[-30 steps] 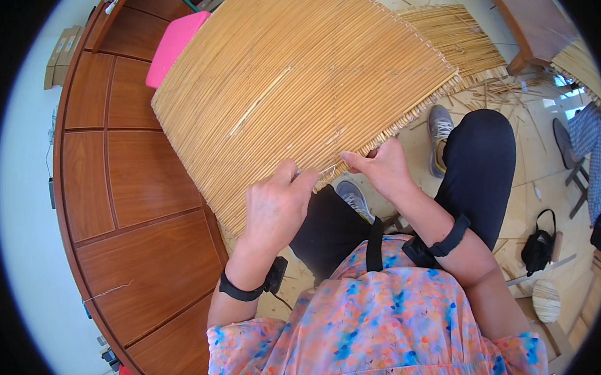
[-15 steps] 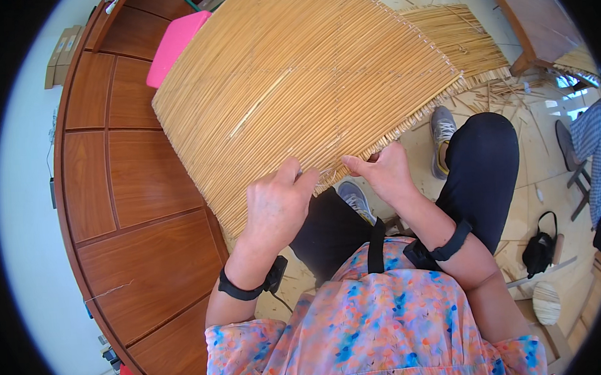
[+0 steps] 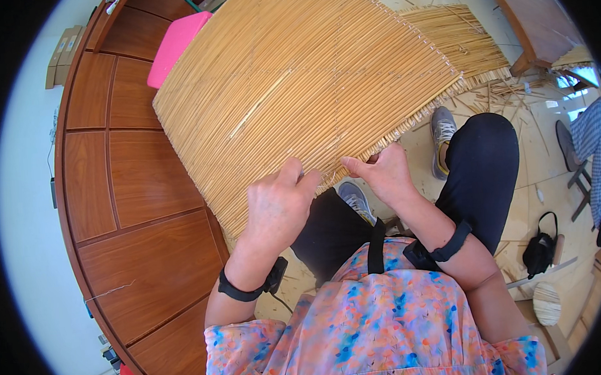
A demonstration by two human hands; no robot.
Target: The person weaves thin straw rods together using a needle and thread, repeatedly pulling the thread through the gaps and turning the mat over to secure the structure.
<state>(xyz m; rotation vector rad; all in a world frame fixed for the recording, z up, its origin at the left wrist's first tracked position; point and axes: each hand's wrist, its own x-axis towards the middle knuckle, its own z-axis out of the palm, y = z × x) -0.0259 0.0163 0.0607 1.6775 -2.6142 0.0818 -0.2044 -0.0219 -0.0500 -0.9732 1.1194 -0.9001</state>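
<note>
A large mat of straight tan reeds slopes away in front of me, stitched across with rows of thread. Its near edge lies at my knees. My left hand is closed at that near edge, thumb and forefinger together; whatever is between them is hidden or too fine to make out. To its right, my right hand pinches the mat's bound, knotted edge, with the thumb on top and the fingers underneath. A short pale strand shows on the mat between the two hands.
A brown panelled wooden cabinet runs along the left, beside a pink stool or chair. Another reed mat lies at the far right, near a wooden table. Loose reeds and a black bag are on the tiled floor.
Both hands stay almost in place. The left hand's fingertips have shifted very slightly at the mat's edge.
</note>
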